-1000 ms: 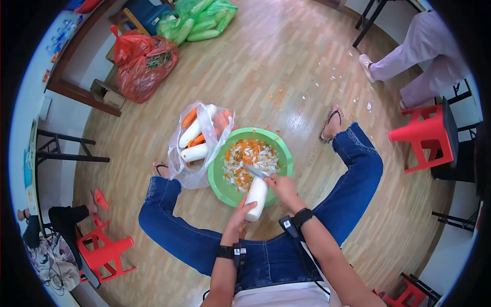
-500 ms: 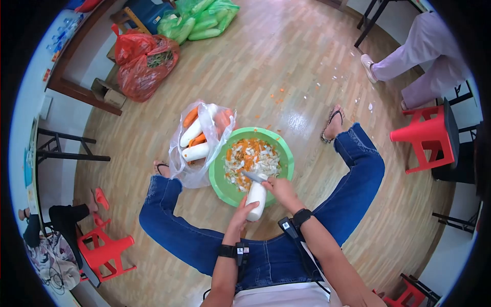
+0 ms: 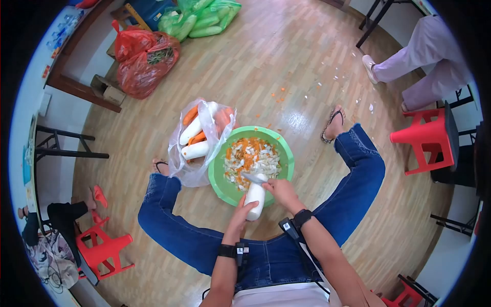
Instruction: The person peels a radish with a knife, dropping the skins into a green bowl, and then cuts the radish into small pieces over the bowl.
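Note:
My left hand [image 3: 241, 214] is wrapped round the lower part of a peeled white radish [image 3: 255, 201], tilted over the near rim of a green basin [image 3: 220, 187]. My right hand [image 3: 280, 191] grips a knife, and its grey blade [image 3: 252, 178] lies against the radish's upper end. Inside the basin are chopped white and orange pieces [image 3: 252, 157]. Just left of the basin, a clear plastic bag [image 3: 187, 174] holds white radishes [image 3: 196, 150] and carrots [image 3: 191, 115].
Orange and white scraps [image 3: 279, 94] are scattered on the floor beyond the basin. A red bag [image 3: 146, 66] and green bags [image 3: 207, 23] stand at the far left. Red stools [image 3: 422, 135] flank both sides. Another person's legs [image 3: 417, 51] are at upper right.
The knife blade has shifted very slightly at the radish's top. Both hands keep nearly the same place and hold.

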Demonstrator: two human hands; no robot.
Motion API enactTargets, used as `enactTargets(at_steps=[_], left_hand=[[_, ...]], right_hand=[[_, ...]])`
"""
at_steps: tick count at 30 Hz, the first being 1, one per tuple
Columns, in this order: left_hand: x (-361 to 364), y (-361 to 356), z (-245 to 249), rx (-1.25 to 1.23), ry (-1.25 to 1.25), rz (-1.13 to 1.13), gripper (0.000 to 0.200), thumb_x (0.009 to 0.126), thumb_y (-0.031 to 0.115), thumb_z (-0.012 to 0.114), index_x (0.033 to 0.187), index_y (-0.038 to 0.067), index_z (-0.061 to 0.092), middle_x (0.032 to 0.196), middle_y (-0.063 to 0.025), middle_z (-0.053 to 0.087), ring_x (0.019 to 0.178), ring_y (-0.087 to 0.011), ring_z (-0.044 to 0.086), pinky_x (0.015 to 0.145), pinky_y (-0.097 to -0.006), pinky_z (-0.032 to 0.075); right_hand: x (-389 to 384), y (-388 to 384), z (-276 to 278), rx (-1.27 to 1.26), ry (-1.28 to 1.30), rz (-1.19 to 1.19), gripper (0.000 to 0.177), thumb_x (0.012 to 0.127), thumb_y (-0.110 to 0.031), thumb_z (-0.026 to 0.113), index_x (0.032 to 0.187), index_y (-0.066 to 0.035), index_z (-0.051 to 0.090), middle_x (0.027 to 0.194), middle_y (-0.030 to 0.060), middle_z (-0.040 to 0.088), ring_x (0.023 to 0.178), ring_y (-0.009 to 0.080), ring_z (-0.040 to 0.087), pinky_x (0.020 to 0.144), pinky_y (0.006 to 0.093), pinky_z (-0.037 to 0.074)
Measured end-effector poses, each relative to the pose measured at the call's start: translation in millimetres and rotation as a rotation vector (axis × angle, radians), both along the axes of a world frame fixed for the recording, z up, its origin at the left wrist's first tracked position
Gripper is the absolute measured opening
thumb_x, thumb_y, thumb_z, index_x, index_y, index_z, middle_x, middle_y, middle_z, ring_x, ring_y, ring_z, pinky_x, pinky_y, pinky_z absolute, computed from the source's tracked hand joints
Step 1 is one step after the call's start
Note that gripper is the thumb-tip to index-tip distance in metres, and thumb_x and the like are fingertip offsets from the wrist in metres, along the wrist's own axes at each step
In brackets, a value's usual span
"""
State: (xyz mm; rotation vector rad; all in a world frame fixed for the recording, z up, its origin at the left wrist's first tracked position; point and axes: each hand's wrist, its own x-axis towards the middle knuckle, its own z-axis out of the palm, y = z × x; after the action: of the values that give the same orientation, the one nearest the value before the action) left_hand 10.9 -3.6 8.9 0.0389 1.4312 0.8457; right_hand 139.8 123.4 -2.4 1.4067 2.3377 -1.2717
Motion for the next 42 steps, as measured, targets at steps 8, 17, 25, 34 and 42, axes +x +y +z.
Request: enactTargets(at_steps=[8, 17, 25, 34, 42], left_hand=[[-1, 4, 20, 0.053, -0.146, -0.076, 0.075, 0.072, 0.029, 0.066, 0.132, 0.004, 0.028, 0.113, -0.0088, 0.05, 0.087, -0.0166, 0.055, 0.058, -0.0291, 0.048], [0, -1, 22, 0.292, -0.426, 0.129, 0.067, 0.077, 0.019, 0.06, 0.131, 0.001, 0.026, 0.118, -0.016, 0.046, 0.106, -0.0273, 0.05, 0.084, -0.0369, 0.047], [7, 4, 29, 0.422, -1.036, 0.625, 0.066, 0.082, 0.029, 0.047, 0.132, -0.004, 0.018, 0.126, -0.0285, 0.035, 0.115, -0.0385, 0.04, 0.086, -0.044, 0.045], [6, 0, 15, 0.492, -1.113, 0.576, 0.072, 0.08, 0.044, 0.047, 0.134, 0.003, 0.022, 0.13, -0.0249, 0.031, 0.119, -0.0352, 0.036, 0.086, -0.0455, 0.044], [11, 12, 47, 0.434, -0.789, 0.605, 0.067, 0.084, 0.046, 0.04, 0.134, 0.004, 0.023, 0.129, -0.0238, 0.033, 0.117, -0.0321, 0.04, 0.087, -0.0395, 0.044]], right_hand=[[7, 20, -47, 0.016, 0.261, -0.616, 0.035, 0.082, -0.04, 0.054, 0.081, -0.006, 0.06, 0.06, 0.0106, 0.057, 0.055, 0.0251, 0.055, 0.051, 0.0363, 0.042], [1, 31, -4, -0.802, 0.622, -0.831, 0.032, 0.081, -0.037, 0.058, 0.082, -0.005, 0.055, 0.05, -0.0035, 0.043, 0.036, 0.0048, 0.032, 0.034, 0.0213, 0.022], [-6, 24, 12, -0.901, 0.647, -0.8, 0.027, 0.083, -0.032, 0.057, 0.082, -0.005, 0.053, 0.05, -0.003, 0.042, 0.034, 0.0043, 0.031, 0.033, 0.0215, 0.021], [-8, 22, 13, -1.014, 0.714, -0.676, 0.032, 0.085, -0.037, 0.053, 0.082, -0.006, 0.052, 0.041, -0.0029, 0.035, 0.032, 0.005, 0.029, 0.032, 0.0219, 0.021], [-5, 19, 4, -1.132, 0.821, -0.699, 0.038, 0.087, -0.042, 0.047, 0.086, -0.005, 0.052, 0.041, -0.0017, 0.037, 0.032, 0.0058, 0.029, 0.031, 0.0212, 0.025]])
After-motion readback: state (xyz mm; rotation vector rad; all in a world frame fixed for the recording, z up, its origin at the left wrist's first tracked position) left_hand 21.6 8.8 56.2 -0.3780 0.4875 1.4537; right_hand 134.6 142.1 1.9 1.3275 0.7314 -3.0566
